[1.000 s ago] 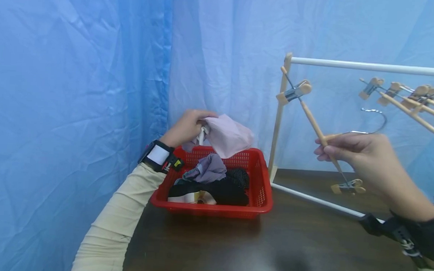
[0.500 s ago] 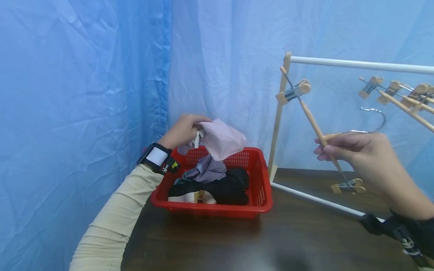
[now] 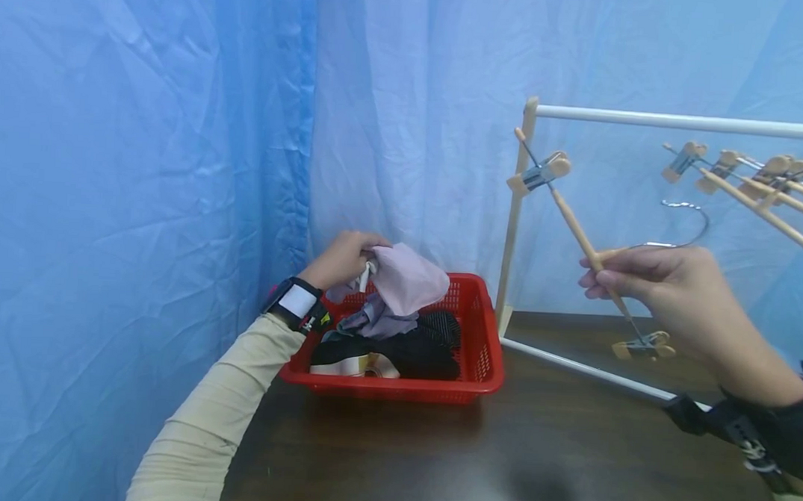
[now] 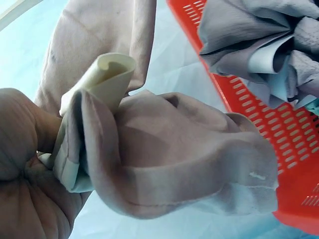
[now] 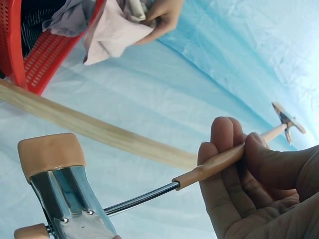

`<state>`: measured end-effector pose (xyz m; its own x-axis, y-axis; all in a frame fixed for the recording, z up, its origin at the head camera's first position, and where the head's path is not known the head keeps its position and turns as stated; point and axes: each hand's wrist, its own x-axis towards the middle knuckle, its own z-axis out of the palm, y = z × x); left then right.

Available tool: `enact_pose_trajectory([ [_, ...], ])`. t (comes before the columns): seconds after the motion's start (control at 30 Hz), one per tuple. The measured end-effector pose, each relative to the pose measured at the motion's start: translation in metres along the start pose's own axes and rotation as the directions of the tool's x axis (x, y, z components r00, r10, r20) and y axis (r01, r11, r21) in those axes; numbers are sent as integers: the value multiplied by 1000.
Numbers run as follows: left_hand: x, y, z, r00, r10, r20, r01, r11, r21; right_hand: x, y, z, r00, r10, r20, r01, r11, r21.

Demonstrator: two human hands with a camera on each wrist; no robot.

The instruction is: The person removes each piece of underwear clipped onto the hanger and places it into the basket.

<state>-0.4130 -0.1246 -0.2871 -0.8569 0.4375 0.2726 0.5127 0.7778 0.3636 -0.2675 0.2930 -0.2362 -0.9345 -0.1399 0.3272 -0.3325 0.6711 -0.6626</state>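
Observation:
Above the back left of a red plastic basket [image 3: 395, 385], my left hand [image 3: 343, 258] pinches a bunched pale pink garment [image 3: 410, 279]. In the left wrist view, a cream strip [image 4: 99, 79] shows in the garment's folds by the fingers; its exact kind is unclear. My right hand [image 3: 675, 292] holds a clip hanger [image 3: 574, 221] by its wooden bar, between thumb and fingers. The hanger tilts, its hook pointing right, with one clip [image 3: 539, 173] high on the left and another clip [image 3: 645, 345] low on the right.
Inside the basket lie a mauve garment [image 3: 385, 321], dark clothes [image 3: 410, 353] and a striped piece [image 3: 441, 327]. A rack with a white rail [image 3: 676, 122] stands at right, bearing several clip hangers [image 3: 757, 187]. Blue curtains [image 3: 108, 193] close off the left and back.
My left hand has come down toward the basket with the pink garment, which also shifted slightly left. The right hand and its hanger have barely moved.

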Motion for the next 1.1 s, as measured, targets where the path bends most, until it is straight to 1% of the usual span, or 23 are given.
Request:
enact_pose_trajectory([
  [0.17, -1, -2, 8, 999, -31, 34, 31, 1000, 5, 0, 0, 0, 1000, -4, 5, 4, 1000, 16],
  [0.33, 1, -6, 23, 996, -39, 81, 36, 998, 42, 0, 1, 0, 1000, 2, 11, -2, 1000, 31],
  [0.6, 2, -9, 44, 984, -50, 173, 41, 998, 54, 0, 1, 0, 1000, 9, 17, -10, 1000, 30],
  [0.83, 0, -7, 54, 976, -71, 204, 58, 996, 70, 0, 2, 0, 1000, 22, 16, -22, 999, 23],
  [1.0, -1, -9, 65, 957, -138, 257, 128, 990, 53, 1, 3, 1, 1000, 6, 7, -6, 1000, 25],
  [1.1, -3, -11, 72, 945, -159, 285, 153, 987, 42, 0, 3, 0, 1000, 1, 6, -1, 1000, 26],
])
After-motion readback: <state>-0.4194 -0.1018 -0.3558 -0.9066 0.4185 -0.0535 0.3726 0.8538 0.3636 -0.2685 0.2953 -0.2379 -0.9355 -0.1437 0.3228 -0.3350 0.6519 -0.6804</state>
